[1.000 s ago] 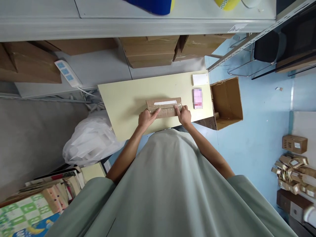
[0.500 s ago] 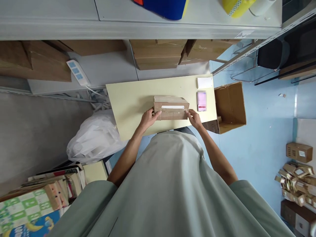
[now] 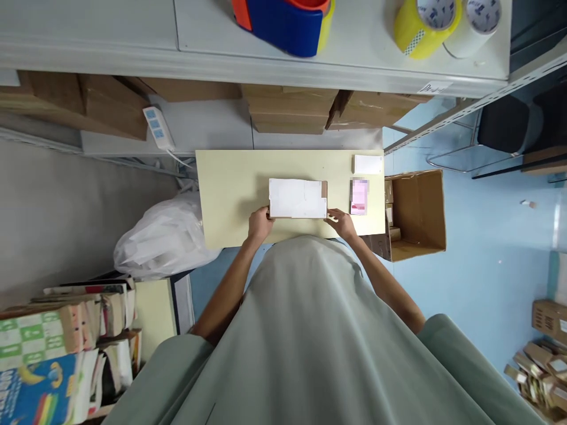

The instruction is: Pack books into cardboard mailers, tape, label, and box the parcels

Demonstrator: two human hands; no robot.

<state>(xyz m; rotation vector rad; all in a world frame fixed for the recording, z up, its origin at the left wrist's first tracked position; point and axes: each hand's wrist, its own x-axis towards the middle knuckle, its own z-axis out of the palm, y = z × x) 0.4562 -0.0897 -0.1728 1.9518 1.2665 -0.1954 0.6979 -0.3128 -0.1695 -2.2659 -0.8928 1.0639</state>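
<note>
A small cardboard box [image 3: 297, 198] is over the pale yellow tabletop [image 3: 230, 177]. A large white label covers most of the face turned up to me, and a strip of brown cardboard shows at its right end. My left hand [image 3: 260, 225] grips the near left corner, its fingers partly hidden by the box. My right hand [image 3: 341, 222] pinches the near right corner. To the right of the box lie a pink card-like item [image 3: 358, 196], partly blurred, and a white stack of paper [image 3: 367, 164].
An open carton [image 3: 419, 215] with small boxes inside stands right of the table. Above is a shelf edge [image 3: 133, 62] bearing a blue tape dispenser [image 3: 283, 26] and a yellow tape roll [image 3: 411, 35]. A white plastic bag [image 3: 163, 239] and stacked books [image 3: 66, 330] are at left.
The box has turned over in my hands: the taped brown side faced me before, the white-labelled side now. Both hands have stayed at its ends. The camera view has shifted slightly.
</note>
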